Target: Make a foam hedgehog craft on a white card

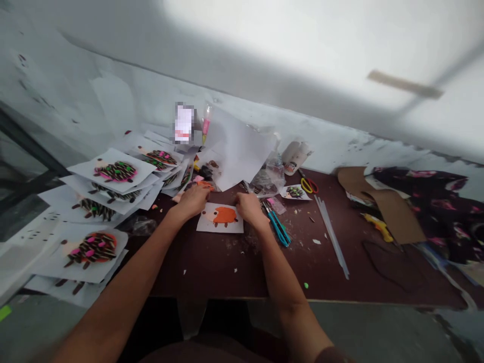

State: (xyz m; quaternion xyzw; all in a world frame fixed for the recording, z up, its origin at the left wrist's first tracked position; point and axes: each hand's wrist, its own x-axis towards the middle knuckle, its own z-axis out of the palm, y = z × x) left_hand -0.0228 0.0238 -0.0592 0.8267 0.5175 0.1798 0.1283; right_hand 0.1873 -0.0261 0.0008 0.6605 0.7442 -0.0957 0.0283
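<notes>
Evidently, a plain orange figure is framed by two hands

At the centre of the frame, a white card (202,227) is laid flat on the brown table (212,272). It is reached at its upper left corner by the left hand (193,201) and at its upper right corner by the right hand (249,207). The fingers of both are curled; whether the card is pinched or only touched cannot be told.

An orange animal figure (225,215) with a pale snout, dark feet and a tail is already borne by the card. On the stacked cards (115,171) at the left of the frame, dark strips and bright dabs are also carried; by that comparison, the central one is judged only partly decorated, with both layers lacking.

Below the card, a scrap-dotted strip of tabletop is bounded by the front edge, low in the frame. Movement rightward would be narrowed by teal scissors (279,228) just beside the right forearm; farther right, more room is offered before the clear sticks (333,237). Upward, reach is hemmed in by a white sheet (238,151).
</notes>
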